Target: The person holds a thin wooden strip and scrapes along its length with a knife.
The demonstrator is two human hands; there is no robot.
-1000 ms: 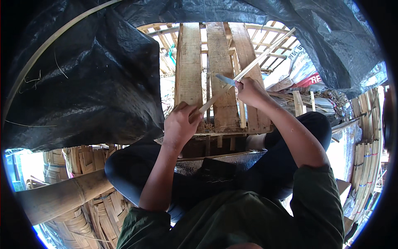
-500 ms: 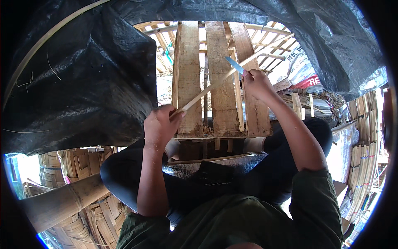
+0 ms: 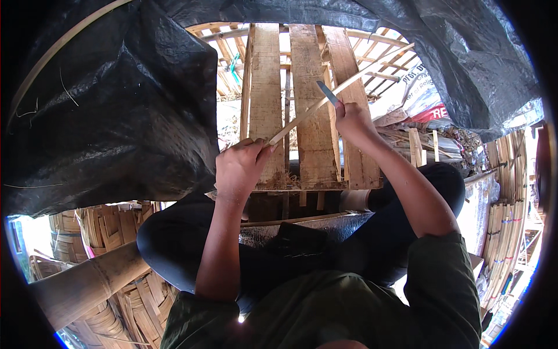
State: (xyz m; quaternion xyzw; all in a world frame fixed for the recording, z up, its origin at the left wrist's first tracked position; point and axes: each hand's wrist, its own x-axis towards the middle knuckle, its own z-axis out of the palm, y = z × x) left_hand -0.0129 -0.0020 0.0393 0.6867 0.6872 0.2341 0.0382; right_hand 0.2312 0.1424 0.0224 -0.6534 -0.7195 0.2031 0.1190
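A long, pale bamboo strip (image 3: 302, 117) slants over a bench of wooden planks (image 3: 265, 75), its far end up at the right. My left hand (image 3: 241, 164) is closed round the strip's near end, above the left plank. In my right hand (image 3: 353, 123) is a knife (image 3: 326, 92), its handle hidden in the closed fingers. The bare blade points up and to the left and crosses the strip, close to its middle. Whether blade and strip touch, I cannot tell.
Black plastic sheeting (image 3: 110, 116) hangs at the left and along the top. A thick bamboo pole (image 3: 90, 289) lies at the lower left, near woven baskets (image 3: 116, 227). Bundled bamboo strips (image 3: 501, 232) stand at the right. My crossed legs (image 3: 401, 218) flank the bench.
My left hand has moved right and slightly up along with the near end of the strip. The knife and my right hand have shifted slightly left, and the blade has turned a little.
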